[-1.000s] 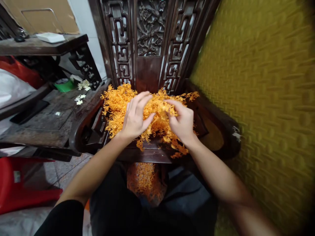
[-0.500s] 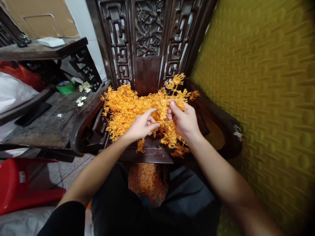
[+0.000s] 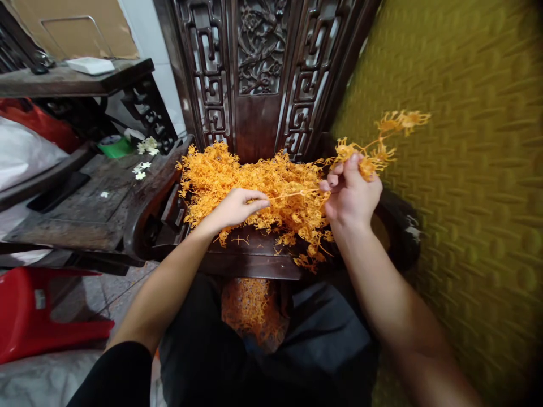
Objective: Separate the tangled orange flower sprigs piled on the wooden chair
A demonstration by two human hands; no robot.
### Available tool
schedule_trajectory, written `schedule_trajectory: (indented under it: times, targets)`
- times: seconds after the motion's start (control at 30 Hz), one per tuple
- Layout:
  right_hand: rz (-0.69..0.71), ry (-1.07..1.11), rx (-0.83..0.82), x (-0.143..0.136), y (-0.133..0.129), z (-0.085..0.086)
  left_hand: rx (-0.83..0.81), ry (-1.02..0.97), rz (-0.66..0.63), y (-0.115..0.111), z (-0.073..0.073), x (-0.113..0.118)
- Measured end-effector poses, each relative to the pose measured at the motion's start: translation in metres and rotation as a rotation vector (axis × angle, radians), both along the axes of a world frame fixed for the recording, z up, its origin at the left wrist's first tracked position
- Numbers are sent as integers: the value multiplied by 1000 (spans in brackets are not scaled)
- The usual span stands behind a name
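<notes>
A large heap of orange, plastic-looking flower sprigs covers most of the seat of a dark carved wooden chair. My right hand is closed around one branching flower sprig, raised to the right of the heap, its frilly heads sticking out past the fingers. A thin orange stem runs leftward from that hand across the front of the heap. At its other end my left hand pinches the stem between thumb and fingers. Small orange scraps lie on the bare seat front.
Below the seat, between my knees, is a container of orange bits. Left stand a wooden side surface with green tape, pale flower pieces and a dark phone-like slab, and a red stool. A yellow-green textured surface rises right.
My right hand has moved right and slightly up with the sprig, away from my left hand. A stretch of stem now spans the wider gap. The left hand's fingers have come closer together.
</notes>
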State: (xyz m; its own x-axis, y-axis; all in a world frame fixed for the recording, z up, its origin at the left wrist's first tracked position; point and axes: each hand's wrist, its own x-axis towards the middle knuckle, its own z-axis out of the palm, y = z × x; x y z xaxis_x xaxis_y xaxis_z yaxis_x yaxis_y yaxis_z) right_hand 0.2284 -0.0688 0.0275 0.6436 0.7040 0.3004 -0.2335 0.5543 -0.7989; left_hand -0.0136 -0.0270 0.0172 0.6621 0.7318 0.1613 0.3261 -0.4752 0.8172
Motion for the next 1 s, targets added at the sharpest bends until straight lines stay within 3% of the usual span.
schedule_trajectory:
  times: [0.2,0.33,0.53,0.67,0.87,1.0]
  targets:
    - [38,-55,10,-3,3,-4,132,-143,267,2,9,-5]
    - [130,-184,-17,-2,6,-12,176,-235,315,-2,8,-4]
    - [416,-633,-158,-8,6,-40,4,-461,383,5,4,-3]
    - [497,-716,-310,-27,3,-57,-122,-546,346,5,4,-1]
    - [386,-783,-313,-50,13,-77,-256,-622,292,-9,16,0]
    - [260,-847,-203,-44,18,-73,-369,-773,257,-19,27,-1]
